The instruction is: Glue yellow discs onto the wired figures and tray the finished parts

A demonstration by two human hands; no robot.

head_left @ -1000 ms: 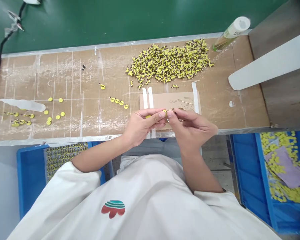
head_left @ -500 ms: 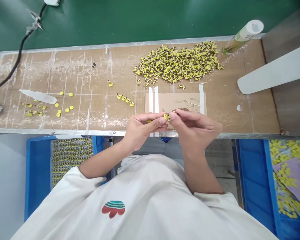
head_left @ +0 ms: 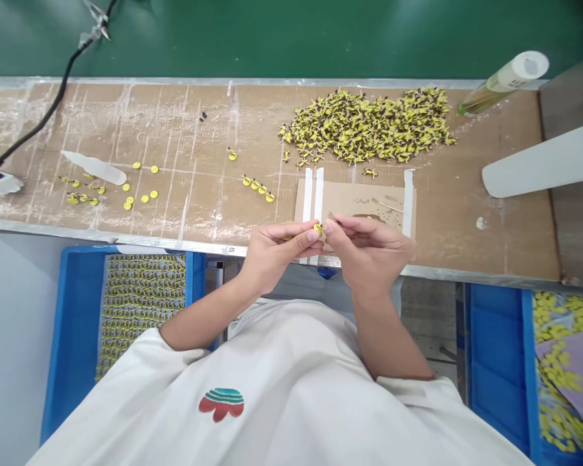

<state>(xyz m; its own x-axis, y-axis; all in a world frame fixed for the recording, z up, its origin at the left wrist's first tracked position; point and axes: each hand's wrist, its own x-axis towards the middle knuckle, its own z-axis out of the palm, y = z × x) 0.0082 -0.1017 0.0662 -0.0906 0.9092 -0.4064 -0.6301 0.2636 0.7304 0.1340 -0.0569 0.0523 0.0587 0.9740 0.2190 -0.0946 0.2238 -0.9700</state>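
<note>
My left hand (head_left: pixel 276 249) and my right hand (head_left: pixel 369 249) meet at the near edge of the bench, fingertips pinched together on one small yellow part (head_left: pixel 317 228). Both hands are closed on it, over a cardboard pad (head_left: pixel 364 197) taped down with white strips. A big heap of small yellow parts (head_left: pixel 369 126) lies just beyond the pad. A short row of yellow parts (head_left: pixel 257 186) lies to the left of the pad.
Loose yellow discs (head_left: pixel 138 194) and a clear plastic strip (head_left: pixel 94 168) lie at the left. A white-capped tube (head_left: pixel 505 81) lies at the back right. Blue bins sit under the bench: one with rows of parts (head_left: pixel 140 304), one with yellow pieces (head_left: pixel 568 349). A black cable (head_left: pixel 43 116) crosses the far left.
The hands stay pinched on the small yellow part; the view has drifted, so the bench appears shifted right and down in the frame.
</note>
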